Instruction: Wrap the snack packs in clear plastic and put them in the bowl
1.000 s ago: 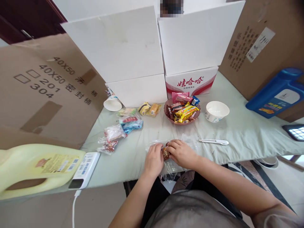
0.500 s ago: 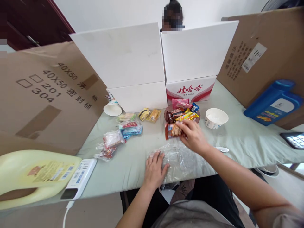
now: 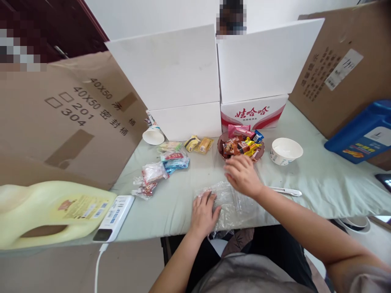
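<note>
My left hand (image 3: 204, 211) lies with its fingers spread on a clear plastic bag (image 3: 235, 207) near the table's front edge. Just in front of a plum-coloured bowl (image 3: 220, 156), my right hand (image 3: 242, 175) hangs with loosely bent fingers and nothing visible in it. The bowl is heaped with wrapped snacks, among them a brown packet (image 3: 231, 145) on top, a pink packet (image 3: 239, 130) at the back and yellow packets (image 3: 253, 147). My right hand covers part of the bowl's front rim.
A white paper bowl (image 3: 286, 151) stands to the right, above a white utility knife (image 3: 287, 191). Several snack packets (image 3: 175, 162) lie left, near a tipped paper cup (image 3: 153, 135). White box panels (image 3: 183, 73) and brown cartons (image 3: 70, 118) enclose the table; a power strip (image 3: 114, 217) sits front left.
The brown packet has gone from my right hand into the bowl, and that hand has drawn slightly down and let go. My left hand stays on the bag. The view has shifted slightly.
</note>
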A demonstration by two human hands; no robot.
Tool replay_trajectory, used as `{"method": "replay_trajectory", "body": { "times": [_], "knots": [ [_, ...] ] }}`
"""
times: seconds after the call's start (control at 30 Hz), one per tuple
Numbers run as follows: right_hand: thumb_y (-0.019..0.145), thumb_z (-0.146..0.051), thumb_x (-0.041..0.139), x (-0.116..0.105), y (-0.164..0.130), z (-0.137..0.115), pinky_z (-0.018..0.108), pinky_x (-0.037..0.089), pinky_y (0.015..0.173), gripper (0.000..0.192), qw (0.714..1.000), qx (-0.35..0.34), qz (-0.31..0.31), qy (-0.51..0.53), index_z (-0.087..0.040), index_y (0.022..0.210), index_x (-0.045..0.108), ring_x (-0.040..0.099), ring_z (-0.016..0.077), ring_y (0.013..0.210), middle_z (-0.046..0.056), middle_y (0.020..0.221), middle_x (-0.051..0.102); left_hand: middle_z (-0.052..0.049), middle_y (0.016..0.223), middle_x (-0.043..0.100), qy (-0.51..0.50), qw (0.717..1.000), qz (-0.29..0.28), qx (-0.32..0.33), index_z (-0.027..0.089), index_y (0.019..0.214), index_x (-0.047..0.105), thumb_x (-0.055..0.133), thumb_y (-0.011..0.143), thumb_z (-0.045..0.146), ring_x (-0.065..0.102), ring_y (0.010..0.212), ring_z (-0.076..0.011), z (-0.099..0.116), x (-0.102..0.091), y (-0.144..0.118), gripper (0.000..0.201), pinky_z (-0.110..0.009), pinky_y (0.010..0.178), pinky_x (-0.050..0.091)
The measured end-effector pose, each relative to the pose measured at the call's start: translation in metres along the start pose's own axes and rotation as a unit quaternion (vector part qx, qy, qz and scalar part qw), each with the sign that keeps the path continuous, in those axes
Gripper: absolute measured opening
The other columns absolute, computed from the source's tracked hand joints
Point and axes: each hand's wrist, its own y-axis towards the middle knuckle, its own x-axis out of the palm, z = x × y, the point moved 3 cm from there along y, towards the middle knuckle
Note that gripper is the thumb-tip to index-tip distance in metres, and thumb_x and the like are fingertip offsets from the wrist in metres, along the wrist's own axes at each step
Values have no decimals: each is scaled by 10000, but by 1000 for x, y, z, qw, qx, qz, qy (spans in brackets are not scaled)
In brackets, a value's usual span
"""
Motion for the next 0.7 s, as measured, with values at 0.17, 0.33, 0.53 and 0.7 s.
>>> {"method": "replay_trajectory", "body": {
  "times": [0.17,0.33,0.53,0.7],
  "knots": [
    [895,-458,571,15,-62,-31,401,471,867,344,965,-121,-206,110,-175,1067,665,593,234,976,100,1052,682,-152,1328,529,8,1000,11,-3,200,1270,557,576,862,419,463,1219,-371,-11,-5,0,464,-559,993,403],
    [849,-588,572,-3,-119,7,518,354,1043,584,973,11,-206,107,-166,1252,593,419,323,1298,159,1351,539,-150,1181,601,3,997,70,-26,175,1100,634,559,873,357,529,1129,-334,-48,-30,-6,301,-523,968,453],
    [791,-625,613,-11,-164,15,518,224,1132,818,957,-20,-255,134,-188,1447,396,280,326,1398,140,1489,394,-86,1210,616,-102,985,-71,119,231,1167,598,645,831,366,531,1189,-270,-31,-53,-24,365,-456,1022,452],
    [893,-225,507,-11,-169,5,472,329,1037,459,971,13,-218,94,-205,1351,510,427,281,1288,112,1404,505,-74,1371,541,-97,972,-172,126,232,1032,630,589,853,251,448,1314,-285,-21,-56,-32,185,-490,1051,419]
  ]
}}
